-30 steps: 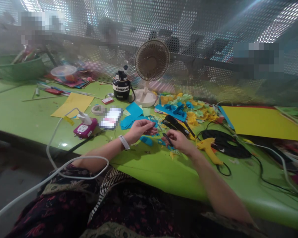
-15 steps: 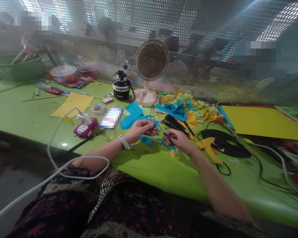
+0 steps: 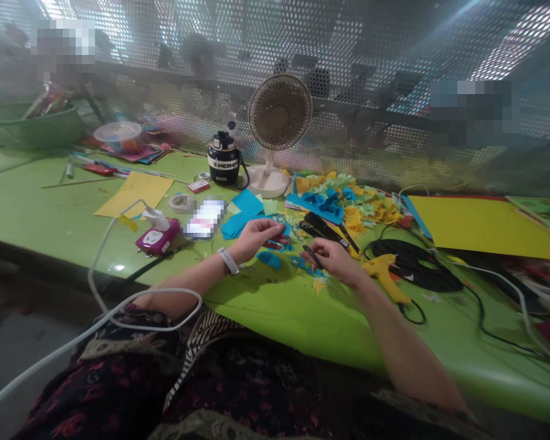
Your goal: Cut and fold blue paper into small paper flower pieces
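My left hand (image 3: pixel 255 236), with a white wristband, hovers over the green table (image 3: pixel 50 208), its fingers pinched on a small blue paper piece (image 3: pixel 285 231). My right hand (image 3: pixel 332 260) is closed round black-handled scissors (image 3: pixel 310 255), just right of the left hand. Blue and yellow paper scraps (image 3: pixel 302 266) lie under and between both hands. A small blue scrap (image 3: pixel 270 260) lies below the left hand.
A yellow glue gun (image 3: pixel 385 278) and coiled black cable (image 3: pixel 412 266) lie right of my right hand. A pile of folded paper pieces (image 3: pixel 348 201), a small fan (image 3: pixel 277 122), a black jug (image 3: pixel 223 160), a pink power strip (image 3: pixel 158 237), tape (image 3: pixel 181 202) and yellow sheets (image 3: pixel 481 226) surround them.
My left hand has drawn slightly back toward me with the blue piece. My right hand with the scissors has barely shifted.
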`<action>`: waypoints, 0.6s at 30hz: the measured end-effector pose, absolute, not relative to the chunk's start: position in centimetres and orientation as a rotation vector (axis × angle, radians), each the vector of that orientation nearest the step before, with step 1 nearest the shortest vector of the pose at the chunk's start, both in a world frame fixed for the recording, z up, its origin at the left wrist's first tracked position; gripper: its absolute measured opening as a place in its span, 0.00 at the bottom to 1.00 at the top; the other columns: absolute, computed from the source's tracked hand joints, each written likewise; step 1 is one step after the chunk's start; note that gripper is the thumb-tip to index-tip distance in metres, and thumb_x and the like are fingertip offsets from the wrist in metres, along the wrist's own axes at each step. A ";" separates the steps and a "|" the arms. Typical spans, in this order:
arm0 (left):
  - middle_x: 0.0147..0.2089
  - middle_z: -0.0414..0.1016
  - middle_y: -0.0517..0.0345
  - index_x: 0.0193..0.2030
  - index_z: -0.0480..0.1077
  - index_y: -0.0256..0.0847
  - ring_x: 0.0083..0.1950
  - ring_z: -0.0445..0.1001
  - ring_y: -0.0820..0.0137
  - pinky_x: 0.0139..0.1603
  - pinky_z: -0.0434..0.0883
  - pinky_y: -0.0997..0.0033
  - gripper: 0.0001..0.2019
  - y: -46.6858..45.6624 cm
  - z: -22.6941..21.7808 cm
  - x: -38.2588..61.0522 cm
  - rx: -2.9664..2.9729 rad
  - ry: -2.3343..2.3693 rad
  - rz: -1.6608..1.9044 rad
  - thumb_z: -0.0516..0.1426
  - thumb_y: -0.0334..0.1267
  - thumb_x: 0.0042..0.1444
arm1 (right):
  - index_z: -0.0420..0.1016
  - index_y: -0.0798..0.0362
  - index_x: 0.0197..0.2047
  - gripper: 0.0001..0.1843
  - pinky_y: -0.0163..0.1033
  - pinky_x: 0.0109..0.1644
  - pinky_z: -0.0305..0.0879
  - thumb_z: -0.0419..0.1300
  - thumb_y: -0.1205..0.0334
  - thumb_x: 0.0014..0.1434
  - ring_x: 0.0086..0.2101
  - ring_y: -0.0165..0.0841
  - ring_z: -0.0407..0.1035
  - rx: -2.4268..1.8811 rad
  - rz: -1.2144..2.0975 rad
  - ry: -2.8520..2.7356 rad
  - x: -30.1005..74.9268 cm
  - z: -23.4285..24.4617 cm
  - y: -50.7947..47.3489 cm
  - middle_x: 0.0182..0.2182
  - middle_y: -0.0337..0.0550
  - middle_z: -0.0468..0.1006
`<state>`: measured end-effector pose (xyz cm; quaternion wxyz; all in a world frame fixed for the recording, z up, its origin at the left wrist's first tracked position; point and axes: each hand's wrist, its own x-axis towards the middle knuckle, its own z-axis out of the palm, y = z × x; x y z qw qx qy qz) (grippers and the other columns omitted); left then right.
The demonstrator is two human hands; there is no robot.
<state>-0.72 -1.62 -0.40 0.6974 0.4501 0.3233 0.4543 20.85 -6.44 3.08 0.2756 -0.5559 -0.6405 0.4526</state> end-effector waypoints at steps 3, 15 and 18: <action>0.32 0.81 0.52 0.38 0.73 0.33 0.33 0.81 0.69 0.33 0.75 0.73 0.17 -1.6 -0.5 -0.7 1.023 0.728 1.018 0.69 0.44 0.52 | 0.64 0.51 0.26 0.32 0.35 0.25 0.55 0.71 0.33 0.37 0.21 0.29 0.63 -1.487 1.217 -1.721 20.8 3.2 -6.5 0.17 0.32 0.66; 0.31 0.81 0.53 0.38 0.73 0.33 0.32 0.81 0.69 0.34 0.76 0.72 0.16 -1.3 -0.4 -0.8 1.023 0.734 1.019 0.68 0.45 0.52 | 0.64 0.51 0.24 0.32 0.34 0.23 0.54 0.71 0.32 0.36 0.19 0.27 0.61 -1.474 1.154 -1.695 20.6 3.2 -6.6 0.16 0.32 0.65; 0.32 0.81 0.53 0.38 0.72 0.33 0.32 0.82 0.69 0.33 0.76 0.73 0.16 -1.3 -0.4 -0.9 1.010 0.722 1.021 0.68 0.44 0.53 | 0.64 0.51 0.23 0.32 0.34 0.24 0.57 0.71 0.32 0.36 0.20 0.28 0.63 -1.479 1.100 -1.657 20.6 3.4 -6.6 0.16 0.34 0.68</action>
